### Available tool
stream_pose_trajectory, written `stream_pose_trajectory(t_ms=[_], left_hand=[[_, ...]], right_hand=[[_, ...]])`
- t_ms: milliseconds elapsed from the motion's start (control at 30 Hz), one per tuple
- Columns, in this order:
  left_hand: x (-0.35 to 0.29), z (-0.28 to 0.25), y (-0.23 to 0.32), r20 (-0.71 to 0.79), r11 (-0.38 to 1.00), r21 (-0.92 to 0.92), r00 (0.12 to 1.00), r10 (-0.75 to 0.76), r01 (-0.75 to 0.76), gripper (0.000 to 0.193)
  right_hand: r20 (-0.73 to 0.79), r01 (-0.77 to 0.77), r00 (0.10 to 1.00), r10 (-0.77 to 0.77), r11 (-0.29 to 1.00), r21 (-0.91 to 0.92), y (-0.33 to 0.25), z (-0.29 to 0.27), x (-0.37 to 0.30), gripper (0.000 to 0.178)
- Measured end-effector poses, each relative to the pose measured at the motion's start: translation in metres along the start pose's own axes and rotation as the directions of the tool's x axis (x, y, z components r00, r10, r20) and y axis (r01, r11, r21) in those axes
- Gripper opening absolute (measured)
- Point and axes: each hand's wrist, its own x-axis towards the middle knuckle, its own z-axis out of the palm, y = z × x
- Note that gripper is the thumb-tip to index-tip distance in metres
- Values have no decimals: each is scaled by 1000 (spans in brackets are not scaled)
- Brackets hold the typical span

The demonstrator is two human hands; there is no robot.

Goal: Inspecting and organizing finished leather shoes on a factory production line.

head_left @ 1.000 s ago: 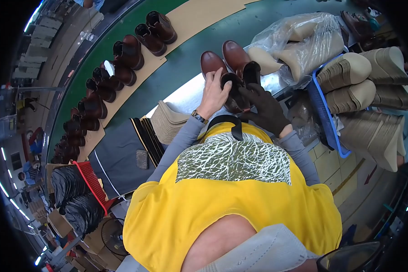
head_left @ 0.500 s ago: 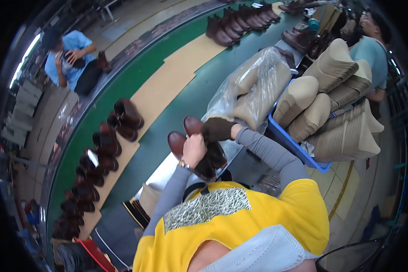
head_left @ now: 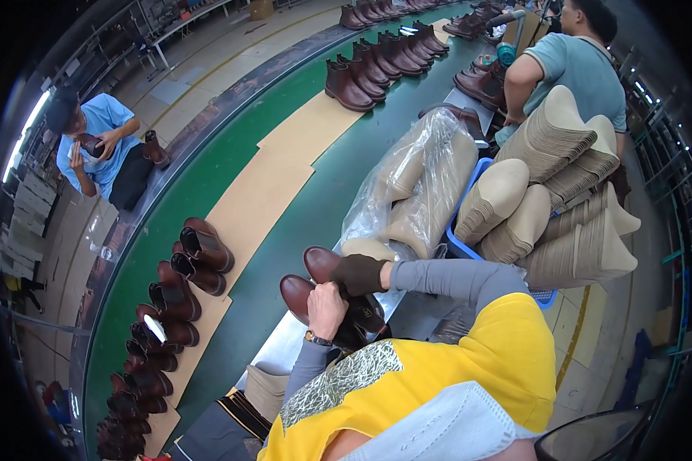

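Two brown boots (head_left: 294,295), toes beyond left grip (head_left: 327,310) and right grip (head_left: 360,275)

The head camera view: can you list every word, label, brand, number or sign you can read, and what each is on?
No text is readable here.
Face mask: faint marks, too blurred to read.
Boot by the gloved right hand: a mark inside, too small to read.
Wristwatch: dial too small to read.
Patterned shirt panel: a pale and dark pattern, no lettering visible.
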Motion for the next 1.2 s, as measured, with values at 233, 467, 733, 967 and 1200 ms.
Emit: stream_pose_trajectory(t_ms=[233, 467, 733, 967, 1200], left_hand=[[-10, 0, 2, -53, 999, 35, 998, 41, -39, 12], [-36, -43, -36, -117, 842, -498, 947, -301, 206, 39], [-94, 32, -63, -133, 705, -668, 894, -428, 238, 41], [-110, 0, -61, -198, 655, -719, 835, -513, 232, 48], [-126, 29, -88, -200, 925, -236, 917, -346, 298, 51]], right_hand=[[-394, -109, 910, 129, 991, 74, -1, 58, -23, 28], [-385, -164, 890, 245, 959, 231, -80, 20, -102, 57], [-274, -46, 958, 87, 987, 153, -103, 52, -86, 33], [-451, -22, 871, 196, 932, 363, -69, 5, -40, 24], [-352, 63, 933, 75, 929, 364, -40, -132, 94, 17]])
